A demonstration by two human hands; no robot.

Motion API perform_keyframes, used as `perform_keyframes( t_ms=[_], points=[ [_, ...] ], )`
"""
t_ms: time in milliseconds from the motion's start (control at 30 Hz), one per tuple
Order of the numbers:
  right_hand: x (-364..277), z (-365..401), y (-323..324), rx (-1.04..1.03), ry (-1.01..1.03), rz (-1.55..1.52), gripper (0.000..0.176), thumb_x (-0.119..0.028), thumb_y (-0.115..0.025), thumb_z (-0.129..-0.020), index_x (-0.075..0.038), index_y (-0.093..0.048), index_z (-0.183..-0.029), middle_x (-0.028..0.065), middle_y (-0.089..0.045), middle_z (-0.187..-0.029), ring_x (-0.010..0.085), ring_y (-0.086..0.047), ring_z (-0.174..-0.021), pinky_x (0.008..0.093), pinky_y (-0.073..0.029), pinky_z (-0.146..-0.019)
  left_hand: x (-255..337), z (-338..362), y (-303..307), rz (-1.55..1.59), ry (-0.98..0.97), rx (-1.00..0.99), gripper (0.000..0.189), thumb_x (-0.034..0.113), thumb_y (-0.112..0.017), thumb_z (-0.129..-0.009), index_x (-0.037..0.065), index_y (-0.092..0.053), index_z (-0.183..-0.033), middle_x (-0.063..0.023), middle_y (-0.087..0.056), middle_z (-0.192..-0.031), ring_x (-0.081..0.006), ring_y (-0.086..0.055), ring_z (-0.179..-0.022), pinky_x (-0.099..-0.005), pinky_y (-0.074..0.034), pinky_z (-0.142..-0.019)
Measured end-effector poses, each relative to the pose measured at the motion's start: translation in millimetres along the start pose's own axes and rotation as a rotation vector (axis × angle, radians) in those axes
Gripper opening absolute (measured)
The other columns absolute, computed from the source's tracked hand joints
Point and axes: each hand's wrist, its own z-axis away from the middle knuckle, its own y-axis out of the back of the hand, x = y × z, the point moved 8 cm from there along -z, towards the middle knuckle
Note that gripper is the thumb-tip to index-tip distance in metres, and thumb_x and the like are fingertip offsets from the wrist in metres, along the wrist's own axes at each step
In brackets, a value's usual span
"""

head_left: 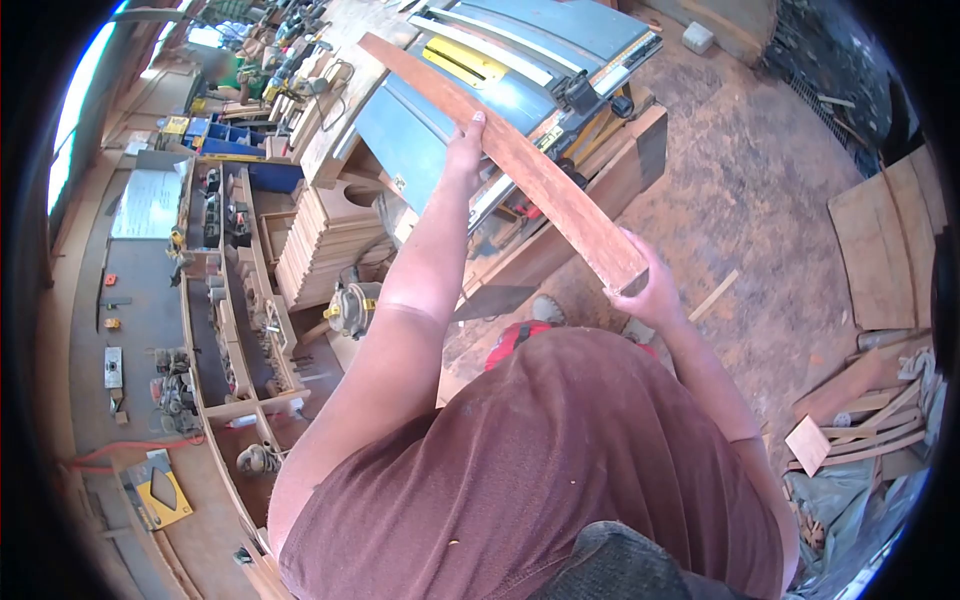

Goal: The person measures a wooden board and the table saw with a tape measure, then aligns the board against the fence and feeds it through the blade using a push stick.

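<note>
A long reddish-brown wooden board [540,185] runs diagonally across the view, its near end close to my body and its far end over the table saw [415,125]. My left hand [466,145] grips the board partway along, with the thumb on its upper face. Around the near end, my right hand [648,290] is closed on the edge and corner. Below the board lies the saw's blue-grey top, with a yellow insert [465,62] and a pale fence rail [485,42] beyond.
To the left, a long bench [85,340] carries tools and divided wooden bins [225,330]. Stacked wooden pieces [325,240] stand beside the saw. Wood offcuts [870,425] lie at right on the dusty floor [740,210]. Another person [228,72] is at the far left.
</note>
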Motion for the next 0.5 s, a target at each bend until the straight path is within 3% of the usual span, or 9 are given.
perform_keyframes(
  t_ms=[167, 200, 333, 500],
  points=[
    [-1, 0, -1, 0.006, -0.029, -0.036, 0.086, -0.015, -0.082, -0.064, -0.002, -0.041, -0.139, 0.0161, -0.053, -0.136, 0.0279, -0.051, -0.127, 0.037, -0.039, -0.107, 4, 7, -2, 0.022, -0.005, -0.003, 0.056, 0.052, -0.056, -0.094, 0.013, -0.047, -0.132, -0.0051, -0.062, -0.118, -0.0214, -0.061, -0.106, -0.0452, -0.048, -0.093],
    [0, -1, -2, 0.001, -0.016, -0.028, 0.086, -0.015, -0.082, -0.064, -0.002, -0.041, -0.139, 0.0161, -0.053, -0.136, 0.0279, -0.051, -0.127, 0.037, -0.039, -0.107, 6, 6, -3, 0.059, -0.007, -0.052, 0.062, 0.044, -0.058, -0.095, 0.011, -0.034, -0.142, -0.013, -0.053, -0.133, -0.0307, -0.054, -0.119, -0.0545, -0.042, -0.1],
    [1, -1, -2, 0.006, -0.013, -0.021, 0.087, -0.015, -0.083, -0.063, -0.001, -0.041, -0.138, 0.0166, -0.054, -0.133, 0.0274, -0.052, -0.126, 0.0374, -0.04, -0.105, 6, 6, -1, 0.075, -0.026, -0.027, 0.062, 0.044, -0.061, -0.093, 0.011, -0.036, -0.139, -0.0119, -0.057, -0.125, -0.0276, -0.061, -0.108, -0.0484, -0.049, -0.092],
    [0, -1, -4, 0.01, -0.005, -0.041, 0.087, -0.014, -0.083, -0.063, 0.001, -0.041, -0.138, 0.0177, -0.054, -0.133, 0.0287, -0.052, -0.126, 0.0384, -0.041, -0.105, 12, 15, -4, 0.063, -0.026, -0.009, 0.058, 0.049, -0.056, -0.095, 0.013, -0.041, -0.138, -0.0087, -0.058, -0.126, -0.0258, -0.058, -0.114, -0.0496, -0.045, -0.098]
  ],
)
